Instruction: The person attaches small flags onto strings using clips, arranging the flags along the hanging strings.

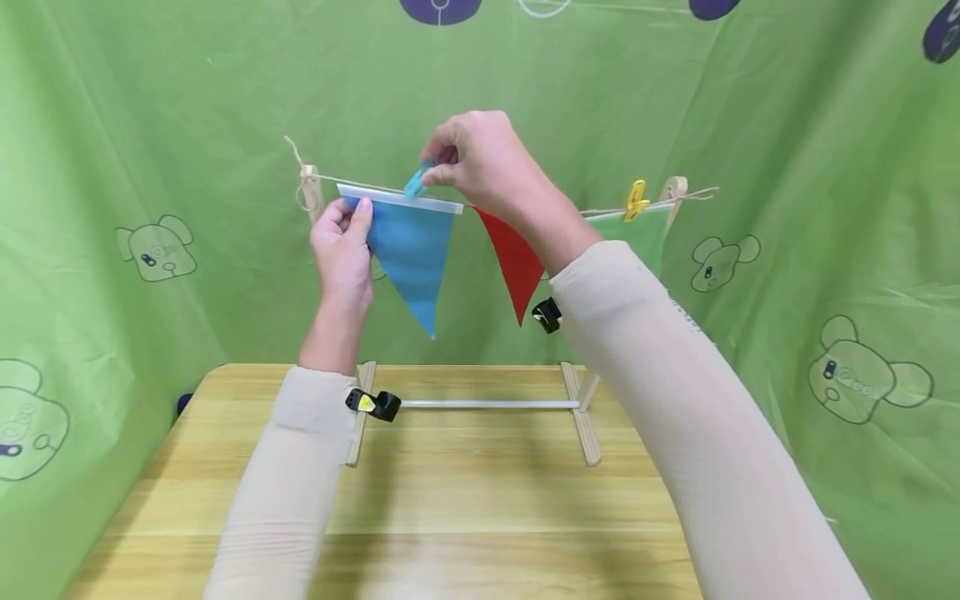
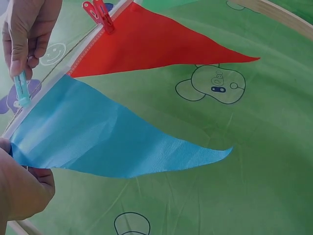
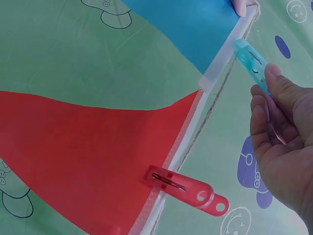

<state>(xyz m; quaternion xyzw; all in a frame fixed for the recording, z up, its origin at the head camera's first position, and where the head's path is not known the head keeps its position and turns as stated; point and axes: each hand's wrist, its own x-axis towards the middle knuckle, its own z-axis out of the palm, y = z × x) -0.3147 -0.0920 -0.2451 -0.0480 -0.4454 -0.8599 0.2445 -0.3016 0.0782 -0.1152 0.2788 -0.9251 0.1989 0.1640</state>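
My left hand (image 1: pixel 345 250) pinches the white-edged top left corner of a blue triangular flag (image 1: pixel 411 258), thumb in front. The flag hangs along a twine string (image 1: pixel 352 182). Between the thumb and fingers of my right hand (image 1: pixel 480 158) is a light blue clothespin (image 1: pixel 417 182), its tip at the flag's white top edge, near the middle. In the right wrist view that clothespin (image 3: pixel 252 61) meets the white strip and the twine. To the right hangs a red triangular flag (image 1: pixel 513 258), held by a red clothespin (image 3: pixel 188 190).
A green flag (image 1: pixel 626 237) hangs farther right under a yellow clothespin (image 1: pixel 636 200). Wooden posts (image 1: pixel 311 193) carry the twine; a white rod (image 1: pixel 487 404) joins their feet on the wooden table (image 1: pixel 480 508). Green patterned cloth (image 1: pixel 187 100) surrounds it.
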